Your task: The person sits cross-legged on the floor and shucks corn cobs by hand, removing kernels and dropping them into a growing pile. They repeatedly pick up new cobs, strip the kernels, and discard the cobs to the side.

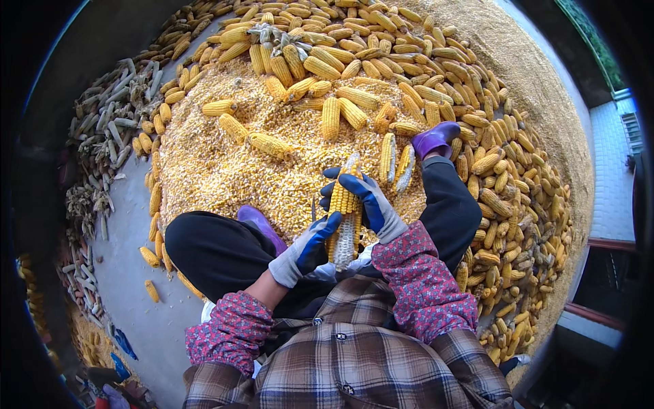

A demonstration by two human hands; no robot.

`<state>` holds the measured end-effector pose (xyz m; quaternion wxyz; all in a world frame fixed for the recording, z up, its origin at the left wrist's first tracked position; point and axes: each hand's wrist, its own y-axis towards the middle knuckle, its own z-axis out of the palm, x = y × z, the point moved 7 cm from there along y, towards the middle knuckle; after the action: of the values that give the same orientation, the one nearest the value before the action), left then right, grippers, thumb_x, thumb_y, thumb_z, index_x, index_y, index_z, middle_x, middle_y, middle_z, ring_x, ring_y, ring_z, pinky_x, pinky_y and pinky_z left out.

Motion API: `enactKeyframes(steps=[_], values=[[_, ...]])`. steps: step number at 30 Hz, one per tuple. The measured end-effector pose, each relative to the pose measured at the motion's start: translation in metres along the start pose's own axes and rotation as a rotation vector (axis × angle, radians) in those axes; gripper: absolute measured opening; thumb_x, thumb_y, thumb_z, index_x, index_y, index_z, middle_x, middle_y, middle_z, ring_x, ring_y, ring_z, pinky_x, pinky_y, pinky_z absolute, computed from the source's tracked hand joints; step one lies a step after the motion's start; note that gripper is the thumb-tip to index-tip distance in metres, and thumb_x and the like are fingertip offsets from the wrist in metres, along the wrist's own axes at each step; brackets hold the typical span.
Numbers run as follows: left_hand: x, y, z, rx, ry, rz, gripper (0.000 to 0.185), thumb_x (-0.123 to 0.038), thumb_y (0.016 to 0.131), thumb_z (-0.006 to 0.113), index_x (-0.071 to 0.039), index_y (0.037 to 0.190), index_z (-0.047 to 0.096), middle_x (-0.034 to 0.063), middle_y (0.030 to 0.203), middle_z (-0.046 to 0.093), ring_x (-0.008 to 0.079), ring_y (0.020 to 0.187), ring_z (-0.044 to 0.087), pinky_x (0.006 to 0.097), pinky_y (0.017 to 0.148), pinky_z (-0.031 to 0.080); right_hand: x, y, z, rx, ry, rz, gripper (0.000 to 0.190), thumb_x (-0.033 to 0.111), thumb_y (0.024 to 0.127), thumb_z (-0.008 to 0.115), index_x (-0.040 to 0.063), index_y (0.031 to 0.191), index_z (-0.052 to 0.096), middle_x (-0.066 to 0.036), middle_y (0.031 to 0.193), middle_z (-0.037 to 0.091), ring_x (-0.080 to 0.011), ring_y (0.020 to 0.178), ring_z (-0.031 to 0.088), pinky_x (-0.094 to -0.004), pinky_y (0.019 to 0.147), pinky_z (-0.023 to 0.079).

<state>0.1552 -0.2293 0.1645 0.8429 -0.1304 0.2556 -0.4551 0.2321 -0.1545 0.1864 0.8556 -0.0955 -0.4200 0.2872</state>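
Observation:
Both my hands wear grey work gloves with blue coated palms and fingers. A partly shelled ear of corn [344, 202] is held between them, upright in the view, its pale cob bare at the lower end and near the top. My left hand [309, 245] grips its lower left side with the thumb along the kernels. My right hand [370, 202] is wrapped around the upper part from the right. A thin dark pointed thing [313, 208] shows just left of the ear. Two partly stripped ears [388, 157] lie on loose kernels [214, 174] beyond my right hand.
Whole ears of corn [500, 199] are heaped beyond and to the right. Bare cobs and husks [110, 117] lie at the left on the grey floor [127, 220]. Purple boots [436, 139] rest at the kernel pile. Spread grain [552, 92] runs along the far right.

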Motion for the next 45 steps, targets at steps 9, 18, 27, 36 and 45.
enactKeyframes(steps=[9, 18, 27, 36, 45], values=[[0.002, 0.009, 0.006, 0.057, 0.195, 0.033, 0.048, -0.032, 0.087, 0.057, -0.004, 0.124, 0.041, 0.0120, 0.108, 0.057, 0.0242, 0.096, 0.060, 0.0353, 0.082, 0.050, 0.016, -0.013, 0.013, 0.024, -0.124, -0.006, 0.048, 0.027, 0.085, 0.058, -0.002, 0.121, 0.045, -0.010, 0.087, 0.061, -0.0220, 0.080, 0.063, -0.0345, 0.072, 0.052], [-0.003, 0.007, 0.012, 0.033, 0.263, 0.182, 0.044, -0.017, 0.080, 0.066, -0.006, 0.118, 0.047, 0.0082, 0.101, 0.060, 0.0220, 0.088, 0.061, 0.0350, 0.078, 0.051, 0.015, -0.013, 0.024, -0.049, -0.252, -0.079, 0.047, 0.026, 0.083, 0.061, -0.001, 0.118, 0.047, -0.010, 0.084, 0.062, -0.0191, 0.072, 0.062, -0.0316, 0.064, 0.053], [-0.033, 0.001, -0.015, -0.173, 0.459, 0.382, 0.038, -0.028, 0.088, 0.057, -0.003, 0.116, 0.051, 0.0039, 0.106, 0.058, 0.0132, 0.094, 0.056, 0.0272, 0.083, 0.045, -0.013, -0.016, -0.035, -0.166, -0.225, -0.180, 0.059, 0.032, 0.086, 0.061, 0.010, 0.133, 0.034, -0.010, 0.126, 0.045, -0.0151, 0.115, 0.043, -0.0280, 0.091, 0.039], [-0.022, 0.041, -0.076, -0.222, 0.532, 0.499, 0.054, -0.012, 0.081, 0.064, 0.002, 0.125, 0.038, 0.0109, 0.124, 0.046, 0.0200, 0.117, 0.045, 0.0312, 0.098, 0.038, -0.035, -0.023, -0.024, -0.104, -0.430, -0.006, 0.074, 0.009, 0.066, 0.078, 0.004, 0.128, 0.039, -0.005, 0.110, 0.056, -0.0118, 0.097, 0.054, -0.0252, 0.081, 0.046], [-0.032, 0.064, -0.090, -0.617, 0.200, 0.368, 0.032, -0.036, 0.090, 0.052, -0.008, 0.105, 0.054, 0.0049, 0.090, 0.062, 0.0172, 0.080, 0.061, 0.0343, 0.072, 0.051, -0.061, -0.025, -0.041, -0.163, -0.698, 0.112, 0.056, 0.013, 0.065, 0.077, 0.002, 0.113, 0.051, -0.005, 0.100, 0.061, -0.0139, 0.087, 0.059, -0.0272, 0.079, 0.047]])
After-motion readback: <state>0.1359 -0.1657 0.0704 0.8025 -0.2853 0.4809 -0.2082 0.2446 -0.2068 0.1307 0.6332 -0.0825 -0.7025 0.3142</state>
